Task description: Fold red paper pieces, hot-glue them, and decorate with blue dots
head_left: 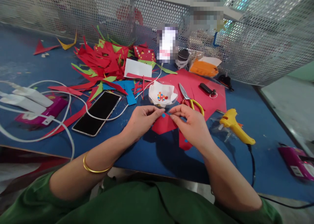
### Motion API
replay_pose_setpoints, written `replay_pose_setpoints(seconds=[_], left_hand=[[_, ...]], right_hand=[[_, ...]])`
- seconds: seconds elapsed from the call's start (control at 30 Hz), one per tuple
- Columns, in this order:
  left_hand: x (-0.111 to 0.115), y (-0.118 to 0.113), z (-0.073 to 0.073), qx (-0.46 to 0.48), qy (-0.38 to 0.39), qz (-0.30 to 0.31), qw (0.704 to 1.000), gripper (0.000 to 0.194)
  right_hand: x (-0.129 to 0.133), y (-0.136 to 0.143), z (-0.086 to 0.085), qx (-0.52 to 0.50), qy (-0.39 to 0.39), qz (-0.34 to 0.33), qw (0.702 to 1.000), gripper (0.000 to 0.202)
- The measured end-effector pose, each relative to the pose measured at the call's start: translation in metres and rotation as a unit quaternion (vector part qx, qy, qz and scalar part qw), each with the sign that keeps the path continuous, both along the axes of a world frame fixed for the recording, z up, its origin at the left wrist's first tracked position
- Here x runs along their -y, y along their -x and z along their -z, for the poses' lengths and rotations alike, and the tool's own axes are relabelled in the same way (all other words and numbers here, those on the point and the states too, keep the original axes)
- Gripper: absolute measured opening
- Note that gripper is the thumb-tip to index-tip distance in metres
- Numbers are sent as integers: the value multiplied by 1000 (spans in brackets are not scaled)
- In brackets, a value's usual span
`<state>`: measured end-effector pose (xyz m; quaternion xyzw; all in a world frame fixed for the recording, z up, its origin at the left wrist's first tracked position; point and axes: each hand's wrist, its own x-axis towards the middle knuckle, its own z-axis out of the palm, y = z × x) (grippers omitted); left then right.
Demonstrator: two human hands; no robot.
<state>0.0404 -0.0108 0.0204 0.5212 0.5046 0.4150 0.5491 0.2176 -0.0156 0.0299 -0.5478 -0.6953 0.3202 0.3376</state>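
My left hand (144, 121) pinches the top edge of a folded piece of red paper (163, 126) between thumb and fingers. A small blue square (163, 115) lies on that paper near my fingertips. At the paper's right side, my right hand (190, 123) has thumb and fingertips drawn together in a pinch; what is between them is too small to make out. Below my right palm hangs a second red paper part (184, 142) with a blue spot. Just beyond my hands stands a clear bowl lined with white paper (153, 92), holding small coloured bits (162, 96).
Scissors (192, 102) lie on a red sheet (216, 98) beyond my right hand. A yellow glue gun (235, 127) rests to the right. On the left are a phone (97, 114), white cables (70, 102) and red paper scraps (105, 60). A perforated panel (159, 11) borders the back.
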Motion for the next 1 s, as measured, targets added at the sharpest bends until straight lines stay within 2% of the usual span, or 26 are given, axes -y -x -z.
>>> replay_pose_setpoints(seconds=[0.07, 0.3, 0.47, 0.67, 1.0], left_hand=[[-1, 0, 0, 15, 4, 2, 1000, 38], [0, 1, -2, -22, 3, 7, 1000, 20], [0, 1, -3, 10, -8, 4, 1000, 27], [0, 1, -1, -32, -12, 4, 999, 21], [-2, 2, 1, -17, -27, 1, 999, 27]], right_hand=[[0, 0, 0, -5, -1, 1, 1000, 9], [2, 2, 1, 17, -15, -6, 1000, 9], [2, 1, -1, 19, -27, 3, 999, 8], [3, 2, 0, 24, -28, -1, 999, 8], [1, 1, -1, 18, -51, 3, 999, 9]])
